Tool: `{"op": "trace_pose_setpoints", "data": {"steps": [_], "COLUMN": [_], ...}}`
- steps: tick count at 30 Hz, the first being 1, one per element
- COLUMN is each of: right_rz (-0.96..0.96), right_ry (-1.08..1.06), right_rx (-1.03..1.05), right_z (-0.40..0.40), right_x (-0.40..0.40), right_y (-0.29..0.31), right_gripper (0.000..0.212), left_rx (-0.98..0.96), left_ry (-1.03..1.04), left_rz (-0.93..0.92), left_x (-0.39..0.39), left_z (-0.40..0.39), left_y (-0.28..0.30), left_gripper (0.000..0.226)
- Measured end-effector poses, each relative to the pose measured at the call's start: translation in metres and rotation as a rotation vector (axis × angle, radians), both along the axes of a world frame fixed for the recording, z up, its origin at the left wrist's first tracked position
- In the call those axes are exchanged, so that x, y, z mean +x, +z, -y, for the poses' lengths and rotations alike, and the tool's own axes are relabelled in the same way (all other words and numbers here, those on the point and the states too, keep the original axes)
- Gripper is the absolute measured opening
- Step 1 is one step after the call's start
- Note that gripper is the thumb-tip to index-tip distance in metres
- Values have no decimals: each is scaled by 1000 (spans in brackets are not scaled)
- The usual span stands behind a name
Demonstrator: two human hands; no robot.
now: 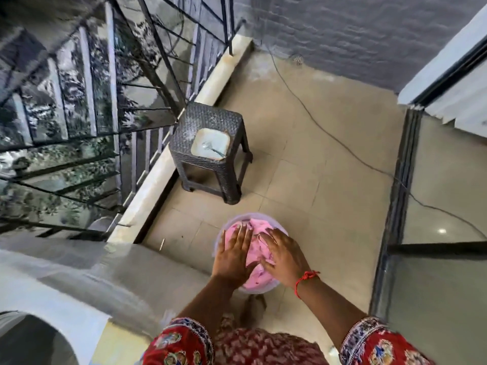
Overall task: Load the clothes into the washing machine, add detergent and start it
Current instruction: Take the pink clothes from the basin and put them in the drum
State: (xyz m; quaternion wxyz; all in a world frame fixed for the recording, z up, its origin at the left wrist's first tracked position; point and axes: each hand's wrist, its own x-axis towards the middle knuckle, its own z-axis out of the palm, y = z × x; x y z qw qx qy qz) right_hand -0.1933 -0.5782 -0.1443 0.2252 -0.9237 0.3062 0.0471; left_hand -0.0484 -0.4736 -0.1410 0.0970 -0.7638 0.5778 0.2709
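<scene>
Pink clothes (253,255) sit in the clear tub (220,233) on the floor right under me; my left hand (233,255) and right hand (283,255) lie flat on top, fingers spread, nothing pinched; washing machine (34,312) near left, left hand closer.

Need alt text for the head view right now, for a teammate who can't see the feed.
Both hands, left hand and right hand, lie flat with straight fingers on pink clothes in a round tub on the tiled floor. Beyond stands a dark stool by the railing.
</scene>
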Motion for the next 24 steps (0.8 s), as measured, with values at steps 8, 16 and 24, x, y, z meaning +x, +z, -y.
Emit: {"op": "trace_pose_setpoints", "data": {"steps": [8,16,24], "right_rz": [-294,-393,-488], "right_ry": [-46,-135,-179], "right_rx": [162,187,296], "right_z": [1,6,-12], "right_x": [26,41,51], "right_y": [-98,-228,-345], "right_gripper": [102,133,146], "left_rx": [44,163,383], "left_ry": [1,-9,-39], "left_rz": [49,19,-30], "left_x": [19,31,37], "left_z": [13,32,26], "left_y": [-112,-236,-337], "left_gripper": [109,127,149]}}
